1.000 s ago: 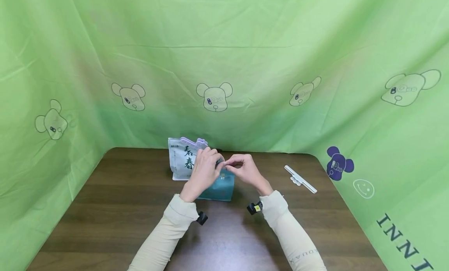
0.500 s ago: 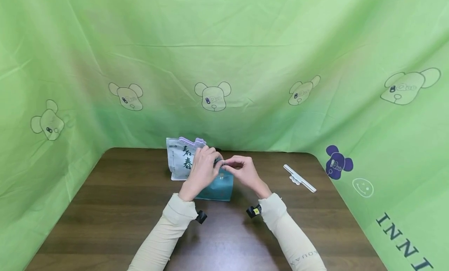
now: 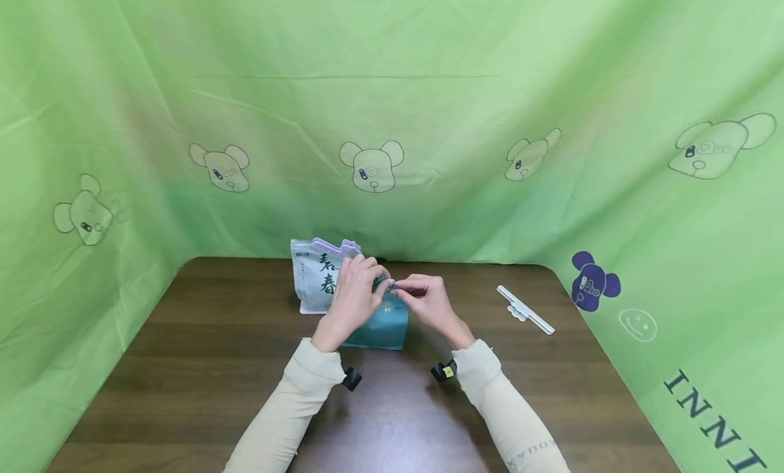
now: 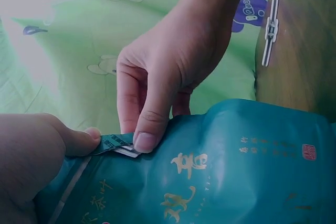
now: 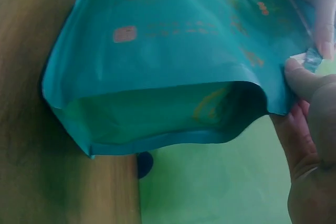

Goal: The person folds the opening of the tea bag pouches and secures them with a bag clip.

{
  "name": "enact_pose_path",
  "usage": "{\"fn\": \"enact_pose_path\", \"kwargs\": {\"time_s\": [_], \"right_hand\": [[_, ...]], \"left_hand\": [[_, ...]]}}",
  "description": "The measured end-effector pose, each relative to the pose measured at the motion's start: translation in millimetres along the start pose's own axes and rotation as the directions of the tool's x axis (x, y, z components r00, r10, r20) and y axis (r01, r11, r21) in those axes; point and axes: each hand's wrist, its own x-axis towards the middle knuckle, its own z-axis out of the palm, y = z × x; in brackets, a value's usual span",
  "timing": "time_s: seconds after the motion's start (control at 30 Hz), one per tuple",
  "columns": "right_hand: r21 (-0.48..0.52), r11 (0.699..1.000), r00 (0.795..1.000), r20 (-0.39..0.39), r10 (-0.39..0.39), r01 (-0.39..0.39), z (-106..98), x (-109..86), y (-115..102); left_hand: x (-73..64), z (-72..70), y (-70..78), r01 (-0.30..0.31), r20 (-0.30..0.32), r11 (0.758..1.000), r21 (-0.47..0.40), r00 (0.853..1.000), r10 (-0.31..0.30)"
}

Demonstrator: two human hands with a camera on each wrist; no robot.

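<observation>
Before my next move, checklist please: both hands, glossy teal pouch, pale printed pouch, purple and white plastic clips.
1. Left hand gripping the glossy teal pouch: ok.
2. Right hand pinching its teal-and-white strip: ok.
3. Teal pouch fully sealed: cannot tell; hands hide part.
4. Purple plastic clip on the pale printed pouch: ok.
5. White plastic bar clip clear of both hands: ok, on the brown wooden table.
</observation>
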Motion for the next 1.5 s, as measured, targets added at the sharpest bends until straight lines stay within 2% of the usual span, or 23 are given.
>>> {"fn": "enact_pose_path", "kwargs": {"time_s": [0.07, 0.33, 0.67, 0.83, 1.07, 1.23, 1.5], "right_hand": [[-0.009, 1.0, 1.0, -0.014, -0.005, 0.005, 0, -0.9, 1], [0.0, 0.993, 0.993, -0.017, 0.114, -0.114, -3, -5.4, -4], [0.008, 0.988, 0.986, 0.073, 0.151, -0.152, -9, -8.5, -8], [-0.011, 0.989, 0.986, 0.068, 0.149, -0.149, -7, -8.7, -8], [-0.027, 0.986, 0.979, 0.122, 0.166, -0.163, -11, -8.4, -10], [-0.056, 0.985, 0.977, 0.129, 0.17, -0.164, -12, -8.1, -12], [-0.075, 0.993, 0.988, 0.114, 0.102, -0.094, -11, -11.0, -12]], "left_hand": [[-0.4, 0.9, -0.1, -0.003, -0.002, 1.0, -0.005, 1.0, 0.003], [-0.5, 0.7, -0.7, 0.013, -0.008, 1.0, -0.006, 1.0, -0.013], [0.9, -1.3, -0.2, 0.011, -0.007, 1.0, 0.0, 1.0, -0.011], [0.0, -1.3, 0.3, 0.01, 0.004, 1.0, 0.0, 1.0, -0.01], [-1.7, 0.4, -0.1, 0.008, 0.001, 1.0, -0.004, 1.0, -0.008], [-0.8, -0.3, 0.6, -0.001, -0.011, 1.0, -0.018, 1.0, 0.0], [-2.8, 0.3, 1.4, -0.007, -0.014, 1.0, -0.017, 1.0, 0.007]]}}
